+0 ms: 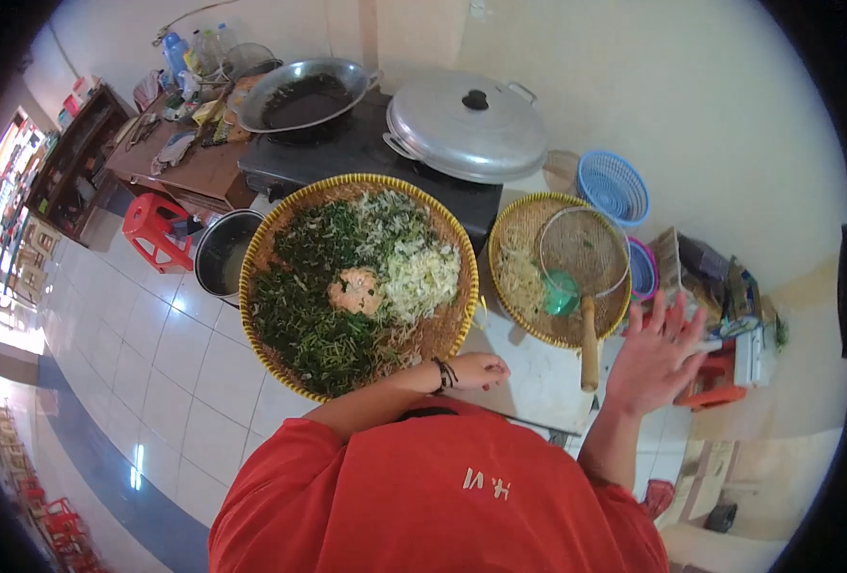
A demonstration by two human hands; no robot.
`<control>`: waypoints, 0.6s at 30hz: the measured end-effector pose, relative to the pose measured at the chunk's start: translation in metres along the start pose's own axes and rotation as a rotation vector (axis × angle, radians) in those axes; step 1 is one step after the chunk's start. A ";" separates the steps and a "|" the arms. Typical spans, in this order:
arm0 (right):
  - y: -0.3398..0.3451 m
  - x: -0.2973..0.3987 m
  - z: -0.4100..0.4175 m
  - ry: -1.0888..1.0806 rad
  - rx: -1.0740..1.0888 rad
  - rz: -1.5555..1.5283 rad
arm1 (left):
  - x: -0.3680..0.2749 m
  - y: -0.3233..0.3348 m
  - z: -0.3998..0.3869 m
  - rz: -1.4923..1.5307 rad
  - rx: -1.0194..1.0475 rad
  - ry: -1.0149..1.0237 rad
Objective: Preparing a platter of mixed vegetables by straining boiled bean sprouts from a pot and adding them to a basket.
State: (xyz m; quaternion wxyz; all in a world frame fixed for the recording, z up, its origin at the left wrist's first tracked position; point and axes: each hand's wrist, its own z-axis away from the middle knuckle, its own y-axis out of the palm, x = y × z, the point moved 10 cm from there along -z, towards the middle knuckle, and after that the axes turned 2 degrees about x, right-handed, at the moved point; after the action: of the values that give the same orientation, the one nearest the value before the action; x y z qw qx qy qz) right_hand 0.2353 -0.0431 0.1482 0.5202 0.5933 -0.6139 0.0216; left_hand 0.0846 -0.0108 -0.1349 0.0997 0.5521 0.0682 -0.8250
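Observation:
My left hand (482,371) is just off the lower right rim of a large round woven bamboo tray (472,286); its fingers are curled and I cannot tell whether they hold anything. The tray bears chopped dark green leaves (305,308), pale shredded vegetables (423,276) and an orange-pink mound (355,291) in the middle. My right hand (656,351) is raised with fingers spread and holds nothing. Left of it, a wire-mesh strainer (587,251) with a wooden handle (589,351) lies over a smaller woven tray (498,286), with pale shreds (520,272) and a green translucent item (560,292) there.
Behind the large tray, a wok (305,97) and a lidded aluminium pan (466,129) sit on a black stove (366,154). A dark pot (226,254) and a red stool (154,233) stand left. Blue plastic baskets (613,188) are at the right wall.

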 end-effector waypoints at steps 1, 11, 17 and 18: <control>0.044 0.011 0.002 0.005 0.137 -0.236 | 0.002 0.003 0.003 0.008 0.013 -0.014; 0.167 0.113 0.046 0.343 0.568 -1.009 | -0.003 0.003 0.005 0.026 -0.010 0.010; 0.174 0.111 0.059 0.437 0.652 -1.075 | -0.008 0.008 0.004 0.045 -0.029 -0.026; 0.165 0.114 0.051 0.330 0.595 -1.062 | -0.005 0.007 0.000 0.063 -0.032 -0.012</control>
State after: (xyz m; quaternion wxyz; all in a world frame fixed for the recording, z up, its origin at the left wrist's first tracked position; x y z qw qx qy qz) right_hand 0.1080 -0.1077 0.2980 0.3608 0.9253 -0.1149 0.0215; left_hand 0.0882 -0.0175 -0.1299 0.1347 0.5475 0.0635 -0.8234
